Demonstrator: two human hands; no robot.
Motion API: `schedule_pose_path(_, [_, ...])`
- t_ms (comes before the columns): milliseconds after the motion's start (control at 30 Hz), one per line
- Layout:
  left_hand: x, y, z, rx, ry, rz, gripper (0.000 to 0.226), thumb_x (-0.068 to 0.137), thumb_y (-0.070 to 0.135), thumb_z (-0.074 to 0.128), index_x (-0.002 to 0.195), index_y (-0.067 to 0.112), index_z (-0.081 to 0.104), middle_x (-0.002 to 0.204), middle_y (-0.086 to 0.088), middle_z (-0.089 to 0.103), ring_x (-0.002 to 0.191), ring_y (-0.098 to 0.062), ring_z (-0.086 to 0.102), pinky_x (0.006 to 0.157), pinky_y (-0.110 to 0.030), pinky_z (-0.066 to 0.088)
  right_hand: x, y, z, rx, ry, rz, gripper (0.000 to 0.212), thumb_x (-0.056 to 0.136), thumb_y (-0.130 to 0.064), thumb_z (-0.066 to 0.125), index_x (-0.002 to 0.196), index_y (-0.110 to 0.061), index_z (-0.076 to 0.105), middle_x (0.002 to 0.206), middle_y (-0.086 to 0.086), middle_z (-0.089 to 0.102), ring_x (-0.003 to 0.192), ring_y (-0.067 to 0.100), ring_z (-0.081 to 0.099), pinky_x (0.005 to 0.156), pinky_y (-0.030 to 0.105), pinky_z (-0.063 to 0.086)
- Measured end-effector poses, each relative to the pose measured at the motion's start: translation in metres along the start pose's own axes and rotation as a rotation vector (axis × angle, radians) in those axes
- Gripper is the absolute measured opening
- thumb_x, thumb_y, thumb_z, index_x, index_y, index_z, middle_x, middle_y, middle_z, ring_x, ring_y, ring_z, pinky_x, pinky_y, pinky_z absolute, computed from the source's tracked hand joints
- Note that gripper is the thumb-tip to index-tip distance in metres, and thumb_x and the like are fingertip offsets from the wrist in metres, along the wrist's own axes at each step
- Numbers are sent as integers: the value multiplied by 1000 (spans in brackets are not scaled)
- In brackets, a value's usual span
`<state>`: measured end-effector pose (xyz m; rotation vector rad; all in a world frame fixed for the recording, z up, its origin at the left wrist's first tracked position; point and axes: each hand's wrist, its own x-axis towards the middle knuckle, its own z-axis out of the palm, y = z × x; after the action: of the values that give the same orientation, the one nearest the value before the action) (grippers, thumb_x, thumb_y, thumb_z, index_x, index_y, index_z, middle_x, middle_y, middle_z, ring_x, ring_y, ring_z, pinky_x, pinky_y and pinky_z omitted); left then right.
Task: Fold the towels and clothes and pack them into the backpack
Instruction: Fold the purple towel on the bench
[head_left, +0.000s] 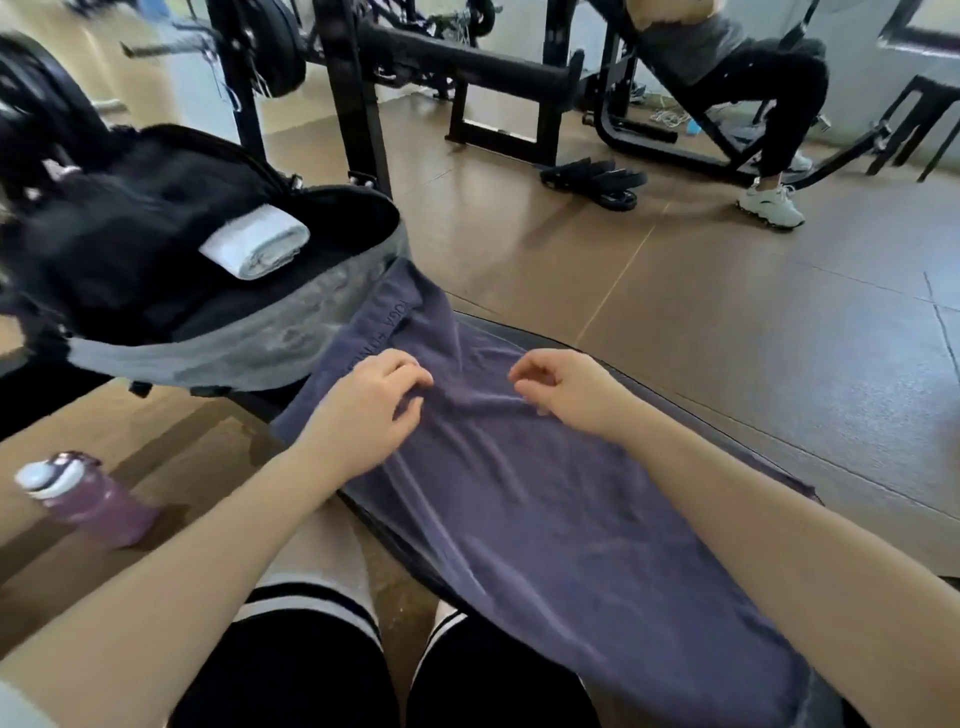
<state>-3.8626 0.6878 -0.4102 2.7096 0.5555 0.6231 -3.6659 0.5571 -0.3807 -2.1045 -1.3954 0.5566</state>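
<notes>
Soft daylight, blurred, warped edges

You have one view only, from your head: it looks forward and down, close over your hands and the towel (519, 493) on the bench (597, 358), wide enough to take in the gym floor (727, 312) beyond.

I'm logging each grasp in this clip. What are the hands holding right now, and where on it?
Both hands pinch the purple towel at a raised crease across its middle: left hand and right hand at either end.
</notes>
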Motion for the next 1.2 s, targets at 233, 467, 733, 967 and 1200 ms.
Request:
schedule_pose_path(233, [-11,-60,-30,259,-42,-492,28,92,33,51,111,13,55,110,-7,55,100,-30,56,78,-39,46,128,-55,47,12,213,-102,24,93,-11,44,108,-9,63,107,11,62,94,25,58,80,23,39])
schedule_pose_path(467, [-34,-81,-13,295,-125,-586,42,89,50,48,111,14,51,109,-5,59,99,-27,58,73,-35,44,187,-69,75,12,214,31,34,96,-15,42,128,-5,42,131,18,45,116,33,48,92,32,37])
schedule_pose_path(733, [-33,-107,-20,70,-156,-640,45,90,46,49,121,14,53,116,-7,54,111,-27,49,91,-40,42,215,-61,83,128,209,208,48,95,-20,44,140,-7,32,136,16,47,114,36,53,94,48,46])
schedule_pose_path(967, [-28,-115,-27,-100,-274,-647,21,86,36,60,97,18,57,81,4,55,77,-13,52,55,-19,34,211,-46,76,279,329,141,18,83,-12,57,99,-16,65,89,0,62,85,17,56,76,26,43])
schedule_pose_path(1200, [-29,-114,-17,-30,-325,-568,21,88,35,56,79,19,46,78,5,36,82,-21,49,71,-29,38,193,-36,55,65,410,96,5,78,-15,61,79,-10,62,76,6,58,75,18,52,69,28,42])
